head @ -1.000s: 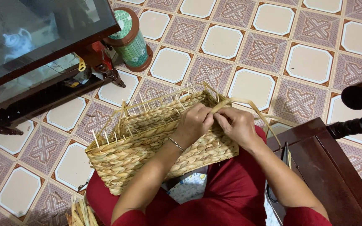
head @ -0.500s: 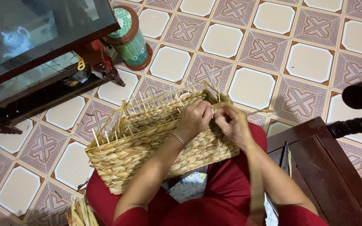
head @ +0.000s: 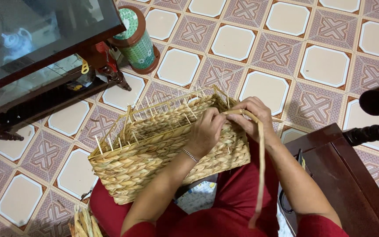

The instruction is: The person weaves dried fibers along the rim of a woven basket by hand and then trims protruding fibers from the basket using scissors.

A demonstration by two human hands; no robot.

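Centre of frame, on our lap: woven straw basket point(head: 154, 153), rectangular, rim unfinished with stakes sticking up. Our left hand point(head: 205, 131) presses closed on its right rim. Our right hand point(head: 253, 116) pinches a long straw strand point(head: 261, 175) hanging lower right. Upper left: green cylindrical container point(head: 136, 39) on tiled floor point(head: 325, 66).

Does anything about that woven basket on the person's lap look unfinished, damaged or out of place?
Nothing looks damaged. The basket is rough along its top rim, where thin stiff stakes stick up unevenly. One long flat strand hangs loose from the right hand down over the lap. The left hand rests on the rim beside it.
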